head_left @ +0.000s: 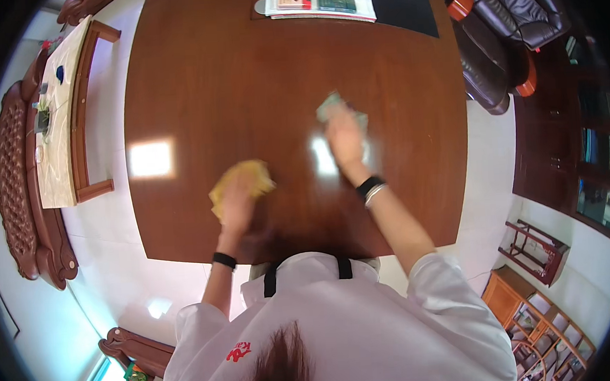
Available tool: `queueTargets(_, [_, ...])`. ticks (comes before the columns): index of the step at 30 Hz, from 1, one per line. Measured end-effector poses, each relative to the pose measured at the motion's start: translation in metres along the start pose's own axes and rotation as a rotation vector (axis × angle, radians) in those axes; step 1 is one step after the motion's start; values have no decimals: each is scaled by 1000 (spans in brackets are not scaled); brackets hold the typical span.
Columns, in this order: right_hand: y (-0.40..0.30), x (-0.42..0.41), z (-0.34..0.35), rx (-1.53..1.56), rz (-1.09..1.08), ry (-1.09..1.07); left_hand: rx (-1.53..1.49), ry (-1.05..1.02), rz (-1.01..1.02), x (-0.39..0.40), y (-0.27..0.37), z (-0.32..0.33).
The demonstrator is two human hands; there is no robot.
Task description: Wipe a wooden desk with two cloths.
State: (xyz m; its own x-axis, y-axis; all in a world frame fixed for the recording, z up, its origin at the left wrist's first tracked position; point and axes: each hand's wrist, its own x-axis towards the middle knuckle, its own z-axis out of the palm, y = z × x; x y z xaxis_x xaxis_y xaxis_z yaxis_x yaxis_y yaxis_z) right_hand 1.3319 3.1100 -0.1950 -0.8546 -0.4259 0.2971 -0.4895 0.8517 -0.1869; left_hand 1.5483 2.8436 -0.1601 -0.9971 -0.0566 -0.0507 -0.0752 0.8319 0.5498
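A large brown wooden desk (pixel 278 87) with a glossy top spreads out before me. My left hand (pixel 238 197) presses a yellow cloth (pixel 254 171) against the desktop, left of the middle. Farther from me and to the right, my right hand (pixel 344 133) lies on a pale green cloth (pixel 329 104) on the same surface. That hand is blurred, and its fingers partly cover the cloth. Window light reflects off the wood beside each hand.
At the desk's far side, a stack of papers (pixel 320 17) carries two small boxes beside a black desk mat (pixel 404 6). A marble-topped table (pixel 59 153) and a tufted leather sofa (pixel 14 182) stand left. Black leather chairs (pixel 519 7) and a dark cabinet (pixel 543 139) are right.
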Motion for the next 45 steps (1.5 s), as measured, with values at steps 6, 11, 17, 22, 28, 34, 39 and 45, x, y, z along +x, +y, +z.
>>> queueTargets(6, [-131, -166, -66, 306, -500, -252, 302, 333, -199, 60, -76, -8])
queueTargets(11, [-41, -180, -84, 387, -350, -388, 287, 87, 108, 93, 60, 71])
queueTargets(17, [148, -171, -107, -83, 554, 52, -63, -403, 780, -26, 185, 123])
queueTargets(22, [105, -156, -83, -158, 443, -30, 94, -379, 541, -5, 116, 72])
queueTargets(28, [-50, -171, -70, 112, -118, -165, 177, 13, -27, 36, 49, 41])
queueTargets(34, [58, -125, -71, -24, 33, -231, 227, 183, -132, 71, 55, 71])
queueTargets(39, [207, -42, -64, -190, 154, -128, 185, 215, -121, 109, 89, 90])
queueTargets(45, [342, 59, -43, -150, 172, 39, 212, 173, -118, 153, 140, 120])
